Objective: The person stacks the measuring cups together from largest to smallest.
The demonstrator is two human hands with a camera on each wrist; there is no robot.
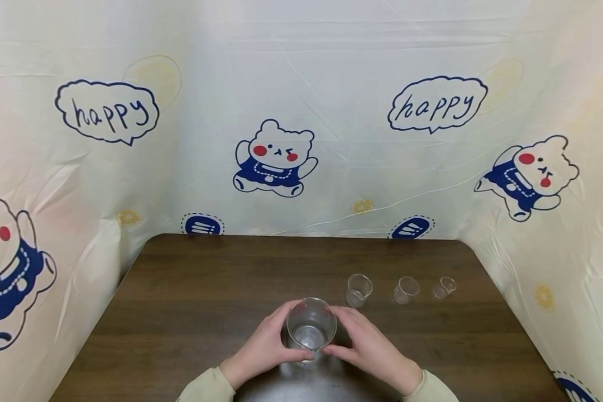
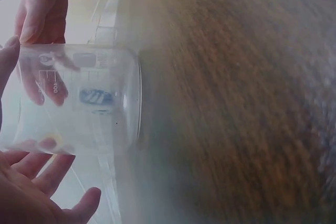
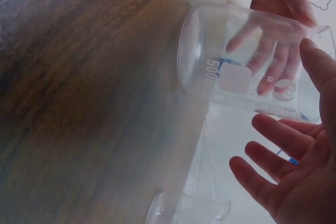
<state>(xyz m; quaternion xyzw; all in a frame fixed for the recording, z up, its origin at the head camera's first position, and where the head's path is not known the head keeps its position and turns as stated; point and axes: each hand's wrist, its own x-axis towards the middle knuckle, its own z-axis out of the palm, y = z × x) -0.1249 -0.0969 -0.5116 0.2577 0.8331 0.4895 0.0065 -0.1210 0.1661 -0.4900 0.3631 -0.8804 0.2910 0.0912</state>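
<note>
Between both hands is a large clear glass beaker point(image 1: 311, 324), upright, its spout facing the person. White "500" lettering and a scale mark the beaker point(image 3: 236, 77) in the right wrist view. My left hand point(image 1: 263, 341) holds its left side, thumb at the front near the spout and fingers around the back. From the other side my right hand point(image 1: 372, 346) holds it, thumb near the spout, index finger by the rim; its lower fingers spread off the glass. The base of the beaker point(image 2: 84, 108) is close to the tabletop in the left wrist view.
Three smaller glass beakers stand in a row to the right, shrinking rightward: the first beaker point(image 1: 359, 291), a middle beaker point(image 1: 406, 290) and the smallest beaker point(image 1: 444, 288). The dark wooden table point(image 1: 191, 290) ends at a printed curtain point(image 1: 341, 184) behind and beside it.
</note>
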